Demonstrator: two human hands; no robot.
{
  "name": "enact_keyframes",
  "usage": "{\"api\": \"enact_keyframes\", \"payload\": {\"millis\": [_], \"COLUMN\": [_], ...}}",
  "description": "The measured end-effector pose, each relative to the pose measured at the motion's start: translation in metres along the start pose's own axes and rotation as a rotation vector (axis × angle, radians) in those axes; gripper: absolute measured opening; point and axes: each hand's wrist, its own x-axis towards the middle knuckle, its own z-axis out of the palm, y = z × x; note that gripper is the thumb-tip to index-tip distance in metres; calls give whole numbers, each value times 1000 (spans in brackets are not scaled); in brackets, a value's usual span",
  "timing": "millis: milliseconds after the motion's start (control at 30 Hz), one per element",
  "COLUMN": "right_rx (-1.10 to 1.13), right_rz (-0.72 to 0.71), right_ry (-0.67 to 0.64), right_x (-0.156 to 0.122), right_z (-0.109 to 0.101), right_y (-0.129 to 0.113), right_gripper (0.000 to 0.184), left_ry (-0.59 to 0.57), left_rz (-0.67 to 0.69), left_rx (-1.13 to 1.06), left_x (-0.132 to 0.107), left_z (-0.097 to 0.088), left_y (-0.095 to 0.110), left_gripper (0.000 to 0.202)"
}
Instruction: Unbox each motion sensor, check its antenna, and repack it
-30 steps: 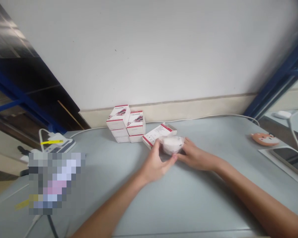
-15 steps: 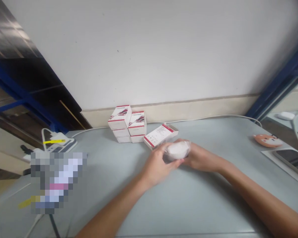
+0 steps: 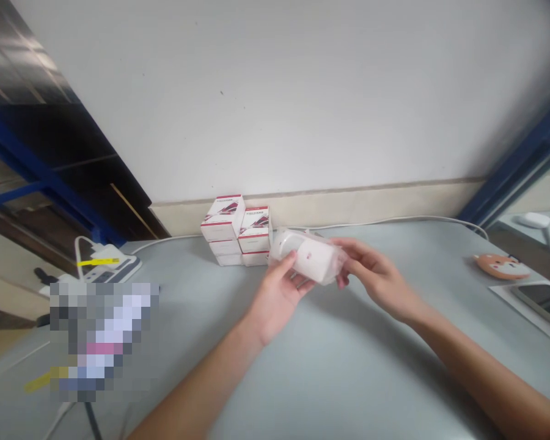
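Note:
A white device with rounded ends (image 3: 312, 255), wrapped in a clear plastic bag, is held between my two hands above the table. My left hand (image 3: 275, 299) grips its left end, thumb on top and fingers underneath. At the right end, my right hand (image 3: 378, 275) pinches the bag (image 3: 337, 260). A small reddish mark shows on the device's face; its exact kind I cannot make out. Behind it, the carton that lay on the table is almost wholly hidden.
Several white and red cartons (image 3: 223, 218) are stacked by the wall, left of my hands. A power strip (image 3: 112, 266) with cables stands at the far left, behind a pixelated patch. An orange animal-faced object (image 3: 502, 266) and a phone-like dark slab (image 3: 545, 300) lie at the right.
The bagged device has been turned so its broad face shows, and moved slightly left and up. My right hand has shifted outward to the bag's right end.

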Motion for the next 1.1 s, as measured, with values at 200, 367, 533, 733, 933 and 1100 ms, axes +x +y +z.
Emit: {"api": "enact_keyframes", "payload": {"millis": [200, 367, 533, 733, 933, 1100], "right_rx": [241, 185, 239, 362, 413, 233], "right_rz": [128, 153, 117, 219, 343, 184], "right_ry": [-101, -95, 120, 258, -6, 30], "right_x": [0, -3, 1, 3, 3, 1], "right_z": [10, 17, 15, 4, -8, -3], "right_y": [-4, -6, -1, -1, -6, -9], "right_gripper": [62, 57, 36, 31, 23, 34], "left_ry": [48, 134, 85, 102, 139, 163], "left_rz": [127, 157, 203, 229, 530, 799], "left_rx": [-1, 27, 97, 275, 790, 1210], "left_x": [3, 1, 1, -2, 3, 7], "left_z": [-2, 0, 0, -2, -18, -32], "left_y": [-5, -6, -8, -9, -8, 0], "left_gripper": [42, 51, 56, 117, 82, 56]}}
